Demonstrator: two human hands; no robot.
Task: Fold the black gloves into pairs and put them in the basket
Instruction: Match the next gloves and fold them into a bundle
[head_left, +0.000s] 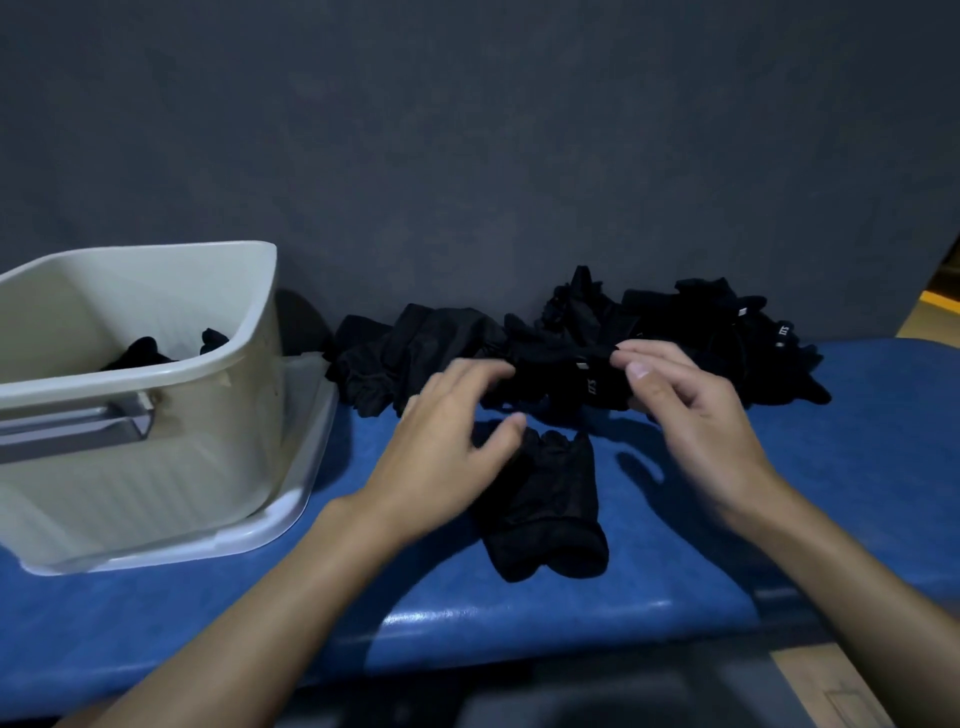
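Fingers (641, 370), right: thumb and forefinger pinched together on the upper edge of a black glove (566, 384), the remaining fingers loosely bent behind them. My right hand (696, 421) is raised just above the bench (519, 623), palm turned leftward, forearm running in from the lower right corner. Fingers, left: curved and moderately spread, holding nothing I can make out. Their tips reach the left end of the same black glove, but blur keeps me from telling whether they touch it. My left hand (447, 447) hovers palm down, thumb over the finger end of a second glove (550, 514), forearm coming in from the lower left. Second glove: flat on the blue bench between my two hands, cuff toward me, fingers pointing away. Glove heap (717, 332): loose black gloves along the back of the bench against the dark grey wall (467, 130), stretching from beside the basket to beyond my right hand, with small white tags on some. Basket (223, 426): cream plastic, at the left of the bench, with stowed gloves (140, 353) showing dark inside it.
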